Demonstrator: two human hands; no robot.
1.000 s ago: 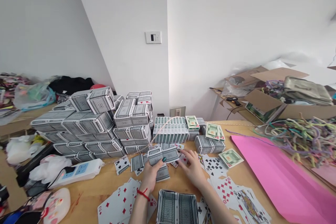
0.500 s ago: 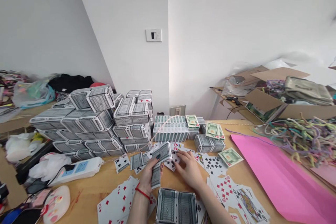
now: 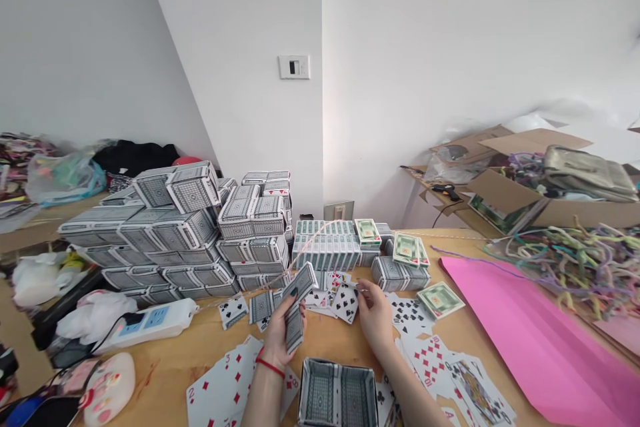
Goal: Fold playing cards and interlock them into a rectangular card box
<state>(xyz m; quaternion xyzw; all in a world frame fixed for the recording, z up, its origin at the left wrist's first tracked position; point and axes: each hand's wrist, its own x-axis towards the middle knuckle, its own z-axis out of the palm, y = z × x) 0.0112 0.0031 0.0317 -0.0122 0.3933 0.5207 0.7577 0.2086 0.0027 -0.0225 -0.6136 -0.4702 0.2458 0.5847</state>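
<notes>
My left hand (image 3: 278,335) is closed round grey-backed playing cards (image 3: 305,280) that are folded and joined at an angle. Thumb and fingers of my right hand (image 3: 376,317) pinch the corner of a spade card (image 3: 345,303), lifted at the edge of a small heap of face-up cards (image 3: 320,299). Nearest me, between my forearms, stands an open-topped box made of cards (image 3: 302,383). Large diamond cards (image 3: 220,373) lie left of my left forearm, and a ten of diamonds (image 3: 427,359) and a queen (image 3: 473,380) lie to the right.
Blocks built from folded cards (image 3: 173,230) are stacked high at the back left. Green card packs (image 3: 440,299) lie at right, beside a pink sheet (image 3: 520,333). A white power strip (image 3: 160,320) sits on the left, and tangled pipe cleaners (image 3: 565,267) lie at far right.
My right hand has moved right and drawn the spade card up from the heap by its corner. The folded cards in my left hand have tilted and shifted slightly left.
</notes>
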